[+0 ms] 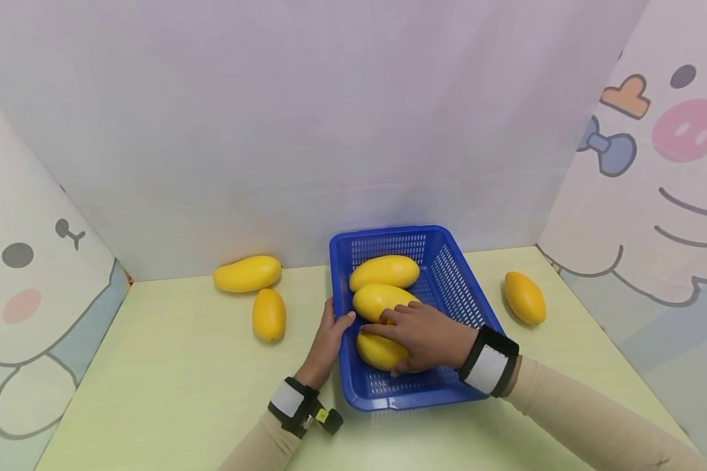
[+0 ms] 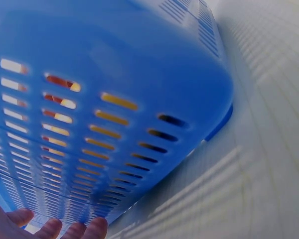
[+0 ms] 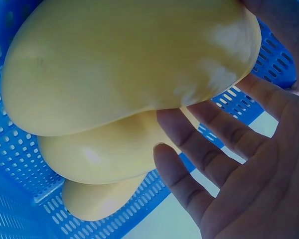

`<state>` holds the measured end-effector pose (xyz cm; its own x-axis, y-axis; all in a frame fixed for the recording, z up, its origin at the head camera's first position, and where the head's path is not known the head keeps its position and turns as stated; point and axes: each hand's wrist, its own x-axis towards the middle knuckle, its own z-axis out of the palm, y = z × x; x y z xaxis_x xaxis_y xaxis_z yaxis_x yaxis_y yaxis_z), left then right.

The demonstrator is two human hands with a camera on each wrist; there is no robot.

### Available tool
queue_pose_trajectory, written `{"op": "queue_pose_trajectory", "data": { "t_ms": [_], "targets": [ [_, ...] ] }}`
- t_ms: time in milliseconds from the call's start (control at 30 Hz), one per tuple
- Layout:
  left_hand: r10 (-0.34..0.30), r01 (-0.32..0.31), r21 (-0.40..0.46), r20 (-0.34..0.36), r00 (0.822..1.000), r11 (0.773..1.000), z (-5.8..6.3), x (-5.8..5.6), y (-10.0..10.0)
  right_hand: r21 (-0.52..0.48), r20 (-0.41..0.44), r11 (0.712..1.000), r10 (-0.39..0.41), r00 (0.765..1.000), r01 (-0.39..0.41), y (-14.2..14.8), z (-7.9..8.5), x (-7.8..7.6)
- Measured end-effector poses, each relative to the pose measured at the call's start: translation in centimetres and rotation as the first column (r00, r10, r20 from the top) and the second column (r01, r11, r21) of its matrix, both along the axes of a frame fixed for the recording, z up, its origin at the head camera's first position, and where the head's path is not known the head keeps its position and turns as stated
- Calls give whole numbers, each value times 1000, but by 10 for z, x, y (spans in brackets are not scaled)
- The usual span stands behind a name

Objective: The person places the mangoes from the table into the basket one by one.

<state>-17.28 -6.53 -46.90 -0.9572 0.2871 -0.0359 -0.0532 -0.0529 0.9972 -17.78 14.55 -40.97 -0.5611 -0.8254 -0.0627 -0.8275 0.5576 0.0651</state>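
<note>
A blue plastic basket [image 1: 418, 400] with slotted walls stands on the table and holds three large yellow mangoes. My left hand [image 1: 327, 337] grips its left rim, thumb over the edge and fingers along the outer wall; in the left wrist view those fingertips [image 2: 95, 228] lie against the slots. Inside the basket, my right hand [image 1: 433, 337] grips the nearest mango [image 1: 377, 352], its fingers spread over the far side. In the right wrist view this mango [image 3: 124, 64] covers parts of the other two. The middle mango [image 1: 377, 299] and the back mango [image 1: 385, 271] lie side by side.
Left of the basket lie a long yellow mango [image 1: 247, 274] and a smaller orange-yellow one [image 1: 269, 315]. Another orange-yellow mango [image 1: 525, 298] rests to the right. A pale cloth wall [image 1: 294, 144] closes off the back of the light green table [image 1: 165, 379].
</note>
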Motion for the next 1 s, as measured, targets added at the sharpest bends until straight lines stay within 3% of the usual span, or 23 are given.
{"op": "queue_pose_trajectory", "data": {
  "t_ms": [633, 900, 1000],
  "targets": [
    [-6, 5, 12, 7, 1000, 1000, -2, -1, -1, -70, -86, 998, -7, 996, 1, 5, -3, -2],
    [-43, 43, -4, 36, 998, 999, 24, 8, -3, -138, -114, 990, -53, 992, 37, 7, 5, 1],
    [-44, 45, -17, 39, 998, 999, 29, 11, -3, -157, -109, 986, -67, 992, 50, 8, 6, 0]
  ]
}}
